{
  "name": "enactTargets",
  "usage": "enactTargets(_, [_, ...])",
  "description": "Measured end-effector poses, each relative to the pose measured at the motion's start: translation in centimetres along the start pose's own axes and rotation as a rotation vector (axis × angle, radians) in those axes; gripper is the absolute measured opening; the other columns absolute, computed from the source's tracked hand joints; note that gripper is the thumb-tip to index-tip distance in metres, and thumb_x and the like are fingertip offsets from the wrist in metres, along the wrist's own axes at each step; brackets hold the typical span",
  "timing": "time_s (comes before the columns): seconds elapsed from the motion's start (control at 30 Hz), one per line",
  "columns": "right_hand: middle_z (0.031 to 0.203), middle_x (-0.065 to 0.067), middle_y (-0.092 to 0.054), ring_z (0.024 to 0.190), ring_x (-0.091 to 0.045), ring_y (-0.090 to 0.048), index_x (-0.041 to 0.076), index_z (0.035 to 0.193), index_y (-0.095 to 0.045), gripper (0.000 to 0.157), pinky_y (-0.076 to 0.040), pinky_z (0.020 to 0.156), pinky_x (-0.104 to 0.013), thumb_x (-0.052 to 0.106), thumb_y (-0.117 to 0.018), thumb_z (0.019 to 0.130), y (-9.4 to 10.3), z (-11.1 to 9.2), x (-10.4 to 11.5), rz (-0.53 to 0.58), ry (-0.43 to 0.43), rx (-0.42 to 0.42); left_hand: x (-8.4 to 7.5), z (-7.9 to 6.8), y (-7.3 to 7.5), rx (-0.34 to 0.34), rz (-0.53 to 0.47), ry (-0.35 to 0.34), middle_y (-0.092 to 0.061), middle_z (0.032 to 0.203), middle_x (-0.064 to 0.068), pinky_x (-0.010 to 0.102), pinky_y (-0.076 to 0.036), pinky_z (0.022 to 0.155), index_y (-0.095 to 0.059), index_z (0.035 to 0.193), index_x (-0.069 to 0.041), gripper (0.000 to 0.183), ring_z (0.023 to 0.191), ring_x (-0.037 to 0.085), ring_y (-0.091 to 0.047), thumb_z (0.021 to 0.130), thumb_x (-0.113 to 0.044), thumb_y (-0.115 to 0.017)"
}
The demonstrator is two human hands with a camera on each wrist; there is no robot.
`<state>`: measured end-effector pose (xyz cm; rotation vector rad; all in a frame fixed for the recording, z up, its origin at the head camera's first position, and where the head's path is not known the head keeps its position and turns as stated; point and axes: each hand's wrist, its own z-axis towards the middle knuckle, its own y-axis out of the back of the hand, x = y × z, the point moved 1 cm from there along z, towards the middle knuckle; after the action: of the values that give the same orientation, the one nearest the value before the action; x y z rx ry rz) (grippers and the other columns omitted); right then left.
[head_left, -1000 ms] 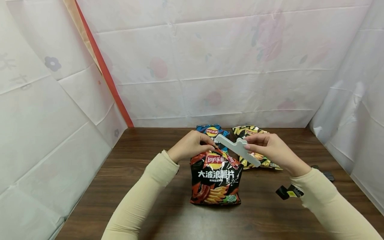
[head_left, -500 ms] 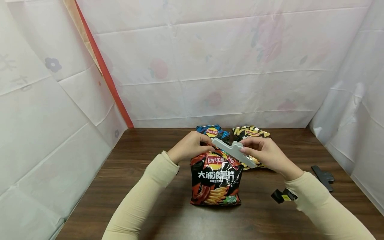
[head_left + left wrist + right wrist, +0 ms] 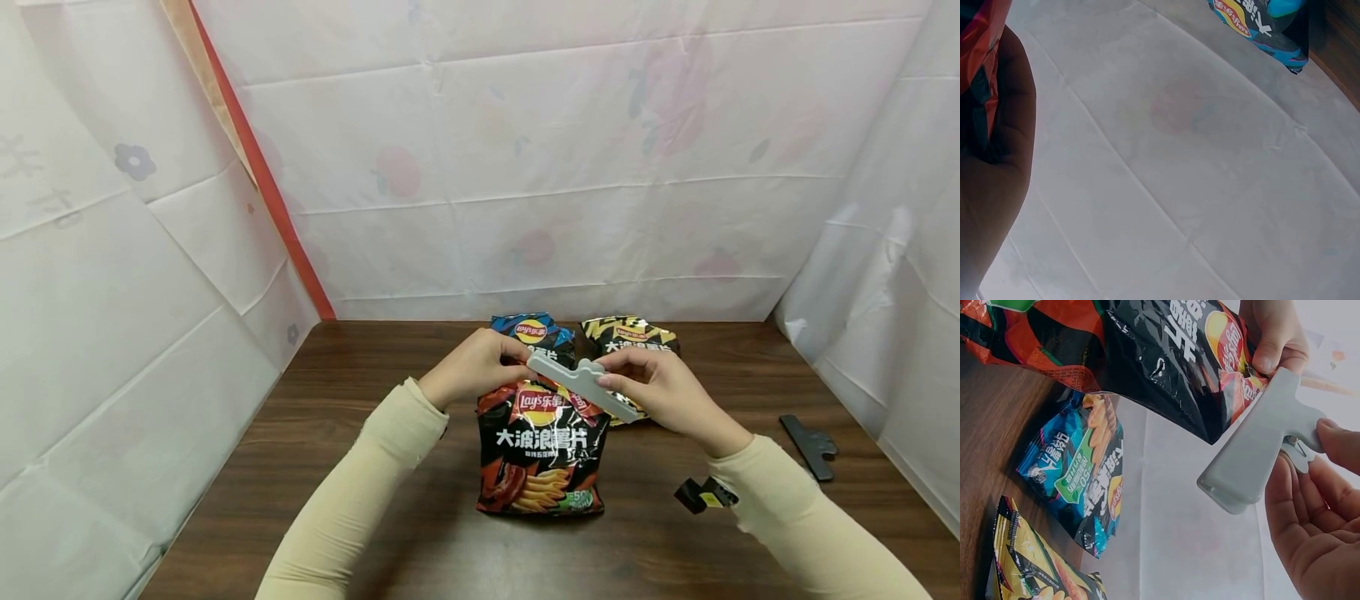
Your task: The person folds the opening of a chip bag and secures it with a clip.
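Note:
A black-and-red chip bag (image 3: 542, 450) stands upright on the table, its top gathered. My left hand (image 3: 480, 367) pinches that gathered top at the left; in the left wrist view the hand (image 3: 1013, 112) wraps the red foil (image 3: 982, 44). My right hand (image 3: 663, 387) pinches the handle of a pale grey bag clip (image 3: 581, 382), thumb on one side and fingers on the other. The clip slants down to the right across the bag's top edge. In the right wrist view the clip (image 3: 1254, 450) has its upper end right at the left hand's fingertips.
Behind stand a blue chip bag (image 3: 534, 332) and a yellow-black chip bag (image 3: 630, 332), partly covered by the clip and right hand. A dark grey clip (image 3: 808, 447) lies at the right of the wooden table (image 3: 360, 400). White sheeting (image 3: 480, 167) encloses the back and sides.
My right hand has moved left and slightly down, bringing the grey bag clip closer to the gathered top of the bag. The left hand keeps its place on the bag.

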<state>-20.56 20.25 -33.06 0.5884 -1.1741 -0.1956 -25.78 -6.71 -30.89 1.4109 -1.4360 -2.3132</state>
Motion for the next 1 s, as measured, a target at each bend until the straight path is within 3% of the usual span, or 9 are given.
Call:
enactTargets(0.53, [0.096, -0.006, -0.072, 0.070, -0.012, -0.065, 0.012, 0.105, -0.072, 0.014, -0.052, 0.057, -0.031, 0.018, -0.068, 0.093, -0.38, -0.19, -0.15, 0.027, 0.050, -0.032, 0.38, -0.14, 0.07, 0.009, -0.007, -0.011, -0.056, 0.060, -0.005, 0.022, -0.032, 0.046, -0.073, 0.084, -0.017, 0.010, 0.042, 0.008, -0.034, 0.093, -0.019, -0.068])
enactTargets(1.0, [0.095, -0.010, -0.072, 0.070, -0.011, -0.065, 0.011, 0.104, -0.073, 0.015, -0.054, 0.058, -0.033, 0.019, -0.068, 0.093, -0.45, -0.10, -0.34, 0.024, 0.014, -0.022, 0.76, -0.41, 0.23, 0.018, -0.031, 0.001, -0.068, 0.077, -0.004, 0.023, -0.040, 0.053, -0.074, 0.106, -0.016, 0.014, 0.051, 0.007, -0.045, 0.094, -0.018, -0.068])
